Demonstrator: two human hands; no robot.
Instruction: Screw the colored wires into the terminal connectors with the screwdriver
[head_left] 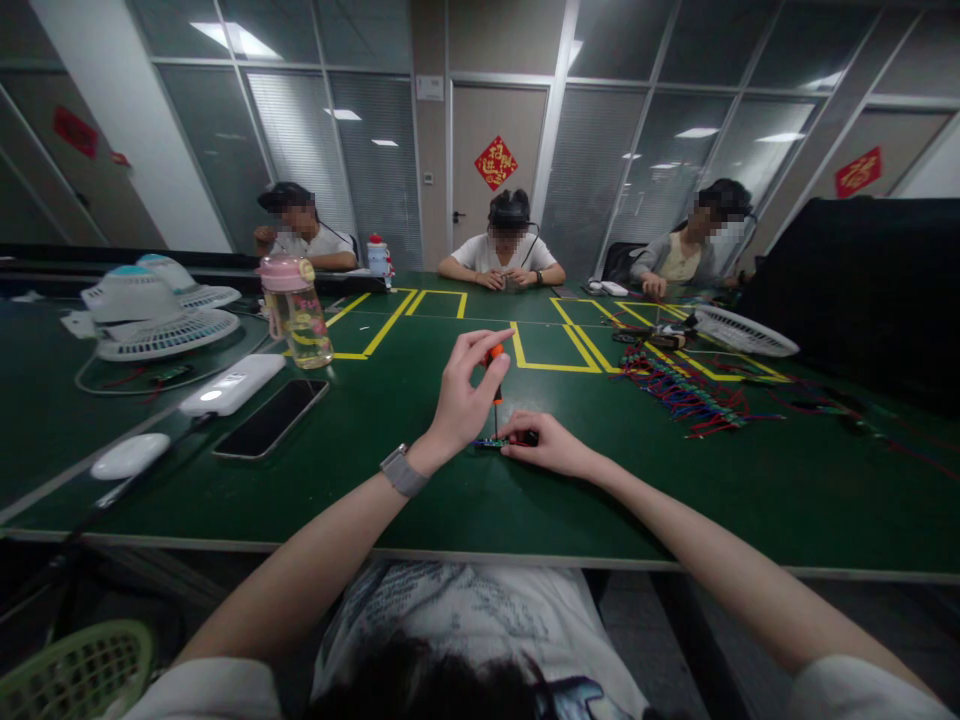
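Observation:
My left hand, with a grey-banded watch on the wrist, is closed around the handle of a screwdriver, orange and black. The screwdriver stands nearly upright, its thin shaft pointing down at a small green circuit board. Whether the tip sits in a screw is too small to make out. From the right, my right hand grips the board's edge low against the table, and its fingers hide that end. A small dark part shows by its fingers.
On the green table lie a phone, a white power bank, a white case and white fans. A pink-lidded bottle stands behind. Wired circuit boards lie right. Three people sit across.

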